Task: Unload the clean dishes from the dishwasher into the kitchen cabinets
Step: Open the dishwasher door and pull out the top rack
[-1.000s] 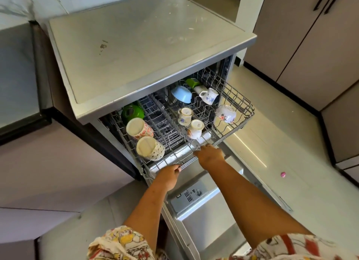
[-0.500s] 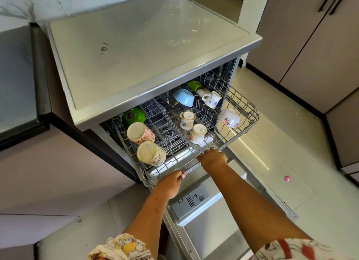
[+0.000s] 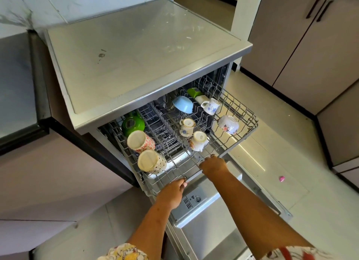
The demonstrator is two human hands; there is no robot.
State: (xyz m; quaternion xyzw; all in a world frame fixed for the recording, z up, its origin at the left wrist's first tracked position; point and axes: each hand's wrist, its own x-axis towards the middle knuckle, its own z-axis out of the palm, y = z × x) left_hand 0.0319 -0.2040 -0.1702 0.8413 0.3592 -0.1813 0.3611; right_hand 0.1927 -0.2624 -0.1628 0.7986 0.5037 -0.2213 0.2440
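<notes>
The dishwasher's upper wire rack [image 3: 250, 122] is pulled partway out over the lowered door [image 3: 209, 230]. My left hand [image 3: 172, 193] and my right hand [image 3: 213, 165] both grip the rack's front bar. In the rack lie two patterned mugs [image 3: 140, 140] [image 3: 151, 161] on the left, a green bowl [image 3: 133, 124] behind them, a blue bowl [image 3: 183, 104], a green cup [image 3: 194, 92] and several floral cups [image 3: 210, 106] [image 3: 228, 124] [image 3: 186, 126] [image 3: 199, 140].
The dishwasher's flat grey top [image 3: 139, 46] overhangs the rack's rear. Cabinets with dark handles [image 3: 303, 36] stand at the right. A counter [image 3: 15, 81] lies left. A small pink object [image 3: 281, 178] sits on the light floor.
Both hands have drawn the upper rack further out toward me, exposing more of the cups and bowls.
</notes>
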